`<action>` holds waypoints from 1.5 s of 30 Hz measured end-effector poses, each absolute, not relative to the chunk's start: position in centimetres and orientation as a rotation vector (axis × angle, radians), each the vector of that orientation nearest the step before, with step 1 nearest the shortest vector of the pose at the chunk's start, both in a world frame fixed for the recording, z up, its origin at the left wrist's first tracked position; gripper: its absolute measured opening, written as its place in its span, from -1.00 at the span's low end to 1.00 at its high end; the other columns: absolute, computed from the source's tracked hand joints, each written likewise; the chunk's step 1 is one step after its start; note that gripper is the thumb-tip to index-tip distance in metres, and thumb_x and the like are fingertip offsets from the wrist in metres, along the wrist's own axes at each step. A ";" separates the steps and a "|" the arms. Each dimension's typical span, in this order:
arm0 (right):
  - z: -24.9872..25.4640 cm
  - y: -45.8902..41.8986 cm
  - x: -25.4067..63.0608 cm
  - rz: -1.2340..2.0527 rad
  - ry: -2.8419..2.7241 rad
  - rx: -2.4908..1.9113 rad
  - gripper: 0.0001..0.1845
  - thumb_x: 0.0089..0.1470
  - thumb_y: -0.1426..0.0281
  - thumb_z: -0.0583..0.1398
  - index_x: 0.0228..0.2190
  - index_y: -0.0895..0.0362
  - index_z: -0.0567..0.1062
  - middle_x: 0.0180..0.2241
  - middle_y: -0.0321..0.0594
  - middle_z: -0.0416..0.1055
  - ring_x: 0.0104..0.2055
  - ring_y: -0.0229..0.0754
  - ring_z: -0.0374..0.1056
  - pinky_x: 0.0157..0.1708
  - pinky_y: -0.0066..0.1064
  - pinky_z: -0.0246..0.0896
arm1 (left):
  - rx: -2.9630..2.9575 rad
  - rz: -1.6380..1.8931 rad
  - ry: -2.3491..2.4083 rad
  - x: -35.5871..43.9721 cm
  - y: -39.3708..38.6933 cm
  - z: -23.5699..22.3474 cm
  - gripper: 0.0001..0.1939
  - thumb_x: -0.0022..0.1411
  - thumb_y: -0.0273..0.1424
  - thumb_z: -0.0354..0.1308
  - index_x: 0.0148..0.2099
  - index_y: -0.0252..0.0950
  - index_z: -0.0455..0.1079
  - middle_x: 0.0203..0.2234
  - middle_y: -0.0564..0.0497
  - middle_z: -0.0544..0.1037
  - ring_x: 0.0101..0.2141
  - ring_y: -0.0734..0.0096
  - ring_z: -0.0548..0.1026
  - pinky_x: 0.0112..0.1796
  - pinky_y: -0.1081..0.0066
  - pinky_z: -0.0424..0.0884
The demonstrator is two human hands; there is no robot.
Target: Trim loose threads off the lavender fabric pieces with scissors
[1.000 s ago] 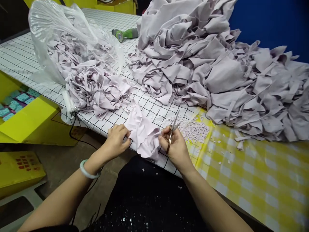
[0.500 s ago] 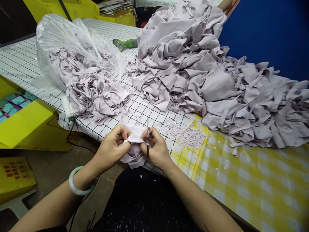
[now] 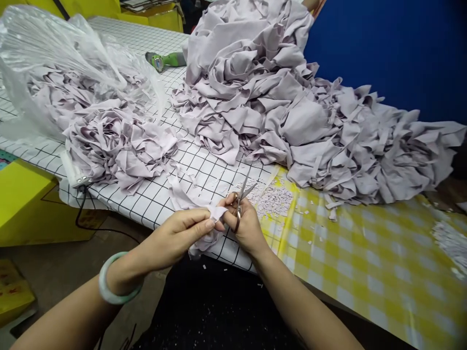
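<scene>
My left hand point(image 3: 188, 231) pinches a pale lilac piece of fabric point(image 3: 218, 213) between thumb and fingers, at the table's front edge. Part of that fabric spreads over the table behind my fingers and part hangs below them. In my right hand point(image 3: 248, 226) is a pair of scissors point(image 3: 242, 197), fingers through the handles, blades parted and pointing away from me. The blades are apart from the fabric. My right fingertips are close to the fabric's held corner; whether they grip it too I cannot tell. Tiny fabric snippets point(image 3: 275, 200) lie just beyond the scissors.
A large heap of lilac fabric pieces point(image 3: 262, 97) covers the back right. At left, more pieces spill from a clear plastic bag point(image 3: 69, 43) beside a white power strip point(image 3: 75, 175). A green-handled tool point(image 3: 166, 60) lies behind. Yellow checked plastic point(image 3: 365, 262) covers the table's right side.
The scissors have swung from upright near the fabric to a rightward tilt, with their blades now parted. My left hand has shifted toward the fabric's corner. The whole view has turned right.
</scene>
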State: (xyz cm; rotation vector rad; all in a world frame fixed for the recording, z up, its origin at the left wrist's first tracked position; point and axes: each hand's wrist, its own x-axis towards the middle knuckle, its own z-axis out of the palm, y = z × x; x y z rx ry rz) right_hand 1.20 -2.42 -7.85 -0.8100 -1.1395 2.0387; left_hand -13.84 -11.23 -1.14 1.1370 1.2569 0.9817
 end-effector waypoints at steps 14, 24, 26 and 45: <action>-6.3 -1.5 9.7 1.257 -2.028 -1.163 -0.54 -0.06 0.02 0.40 -0.31 0.07 0.43 -0.30 -0.17 0.40 -0.20 -0.03 0.28 -0.16 -0.19 0.23 | 1.165 1.328 1.200 -7.9 -5.4 -5.7 -0.69 0.48 -0.32 -0.02 -0.31 -0.25 0.43 -0.34 -0.05 0.28 -0.10 0.23 0.30 -0.21 0.33 0.28; -6.7 0.1 12.4 0.871 -2.251 -1.144 -0.46 -0.04 -0.03 0.39 -0.61 0.09 0.34 -0.59 -0.30 0.31 -0.46 -0.19 0.20 -0.35 -0.29 0.07 | 1.293 1.256 1.170 -6.0 -4.2 -6.5 -0.66 0.50 -0.32 -0.08 -0.32 -0.23 0.38 -0.15 -0.09 0.29 -0.05 0.18 0.29 0.01 0.18 0.29; -6.8 0.1 12.6 0.867 -2.256 -1.141 -0.44 -0.04 -0.02 0.39 -0.64 0.09 0.30 -0.63 -0.33 0.27 -0.48 -0.21 0.18 -0.36 -0.31 0.05 | 1.323 1.247 1.177 -5.8 -4.0 -6.7 -0.66 0.50 -0.30 -0.08 -0.32 -0.23 0.37 -0.14 -0.09 0.29 -0.04 0.18 0.29 0.04 0.16 0.28; -8.0 0.1 13.5 0.827 -2.212 -1.243 -0.43 0.02 -0.06 0.34 -0.66 0.10 0.36 -0.65 -0.32 0.26 -0.54 -0.25 0.14 -0.37 -0.34 0.06 | 1.485 1.197 1.171 -4.9 -3.3 -7.3 -0.69 0.51 -0.34 -0.11 -0.30 -0.23 0.34 -0.21 -0.09 0.32 -0.05 0.20 0.27 -0.02 0.20 0.30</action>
